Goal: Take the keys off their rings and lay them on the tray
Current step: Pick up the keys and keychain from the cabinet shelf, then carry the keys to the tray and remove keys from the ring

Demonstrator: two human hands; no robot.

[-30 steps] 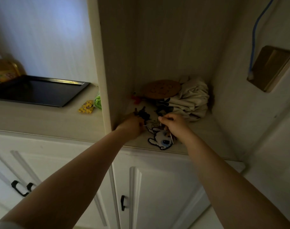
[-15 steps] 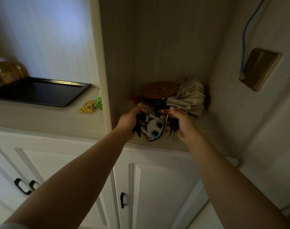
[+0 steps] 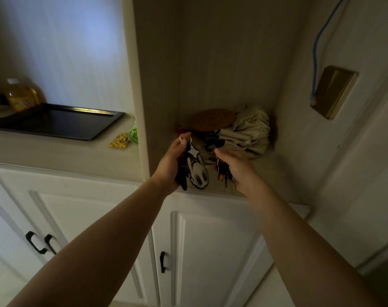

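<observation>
Your left hand is raised in front of the open cupboard niche, its fingers curled round a key ring that shows at the fingertips, thumb pressed against it. From that ring a flat charm hangs down, white with dark markings like a cartoon animal face, and some darker pieces hang beside it against your palm (too dim to tell what they are). Your right hand is just to the right of the charm, palm turned toward it, its fingers loosely bent over a bunch of keys that hangs below them; the keys point downward near the front edge of the shelf. I cannot tell whether the two bunches are joined. The two hands are near each other but apart. Farther back on the shelf a round brown mat leans against a crumpled pale cloth, with something small and red at its left. Well to the left, past the cupboard's upright panel, the dark tray lies flat on the tabletop. A yellow bottle stands at the tray's far left corner, and a small yellow packet and a green thing lie just right of the tray near the panel. On the right wall a blue cable runs down to a brass-coloured box. Below, white cabinet doors carry black handles.
</observation>
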